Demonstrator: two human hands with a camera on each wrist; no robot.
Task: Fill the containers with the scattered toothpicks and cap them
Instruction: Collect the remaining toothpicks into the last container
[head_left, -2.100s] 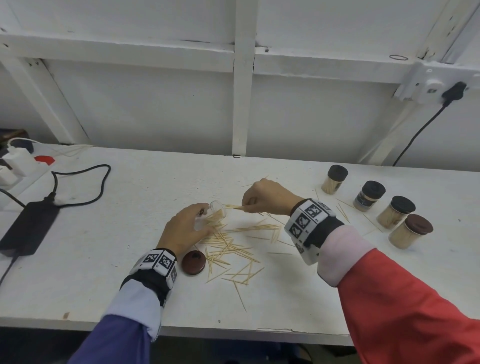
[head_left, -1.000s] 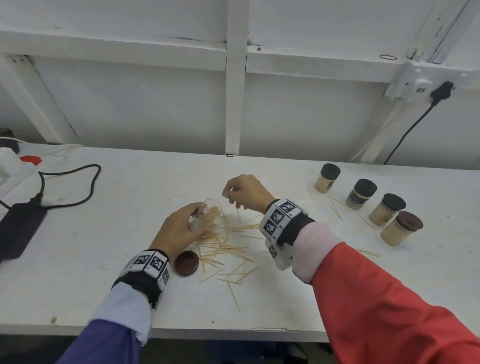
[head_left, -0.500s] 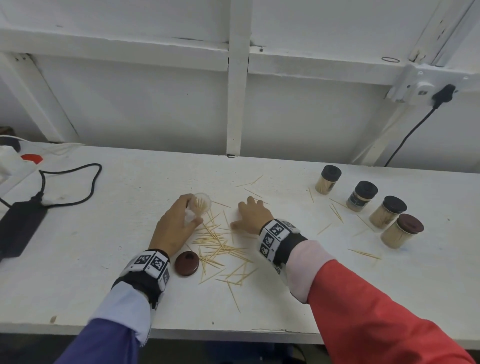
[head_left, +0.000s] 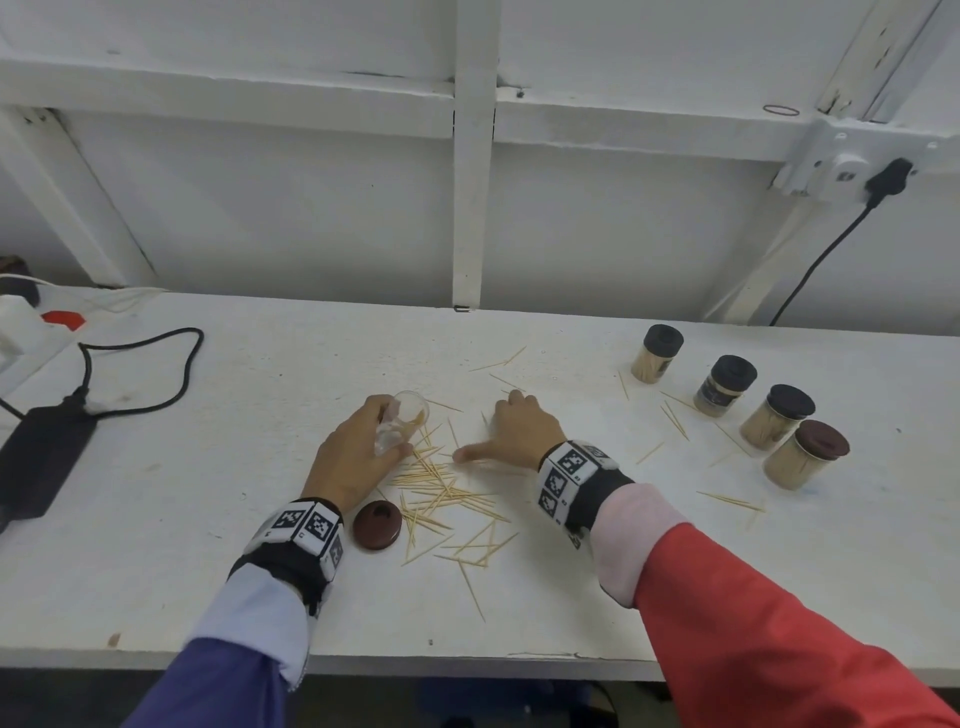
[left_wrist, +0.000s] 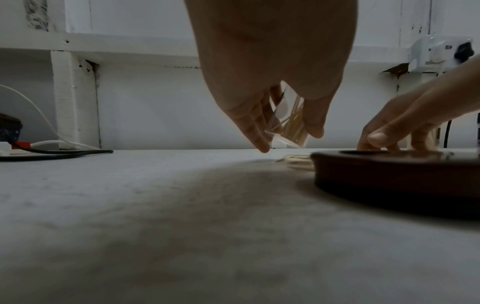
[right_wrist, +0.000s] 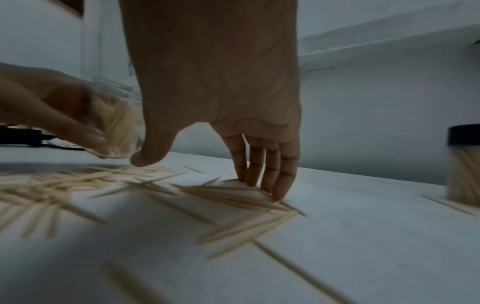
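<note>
While left hand (head_left: 358, 457) grips tilted clear container (head_left: 402, 423) | right hand (head_left: 522, 431) fingers (right_wrist: 270, 174) straight, pressing toothpicks (head_left: 447, 493) right of container | brown cap (head_left: 377, 525) nearer than container on table (head_left: 208, 519)

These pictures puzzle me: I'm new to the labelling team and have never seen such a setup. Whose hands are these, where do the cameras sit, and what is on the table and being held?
No machine here: a person works with two bare hands. The wide picture comes from a camera on the head, looking down; the other two come from cameras strapped to each wrist, looking along the fingers.

The left hand grips a clear container, tilted, uncapped and holding some toothpicks. The right hand lies open, its fingertips pressing on the scattered toothpicks on the white table.

The brown cap lying beside the left wrist probably belongs to that container. At the right stand four capped containers, already full of toothpicks. At the far left lies a black power adapter with its cable.
</note>
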